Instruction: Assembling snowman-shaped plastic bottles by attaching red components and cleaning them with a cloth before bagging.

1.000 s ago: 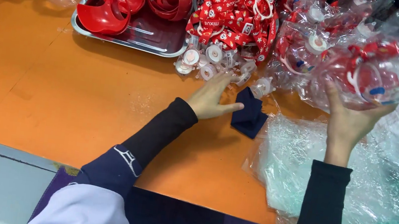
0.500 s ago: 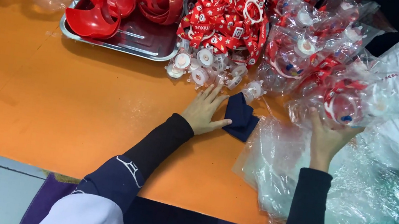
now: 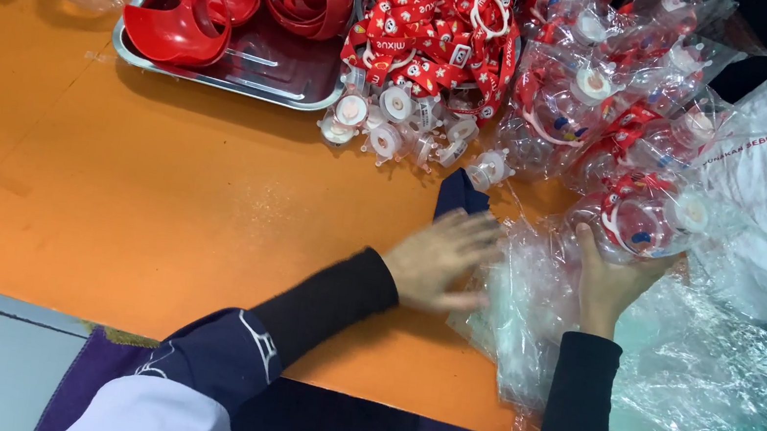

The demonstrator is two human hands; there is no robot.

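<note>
Right, my left hand (image 3: 442, 258) lies flat & open, fingers spread, on the edge of the loose clear plastic bags (image 3: 528, 314) on the orange table (image 3: 158, 206), just below the dark blue cloth (image 3: 458, 196). My right hand (image 3: 607, 280) cups a bagged clear bottle w/ red strap (image 3: 644, 220) from underneath, fingers curled round it, right of that cloth. Above the cloth: white caps (image 3: 386, 122), then red lanyards (image 3: 438, 25); up-left, a metal tray (image 3: 224, 76) w/ red plastic parts (image 3: 183, 16). To do it well, I reckon: keep the left palm pinning the film so it doesn't slide, and lift the bottle clear w/o snagging the pile.
</note>
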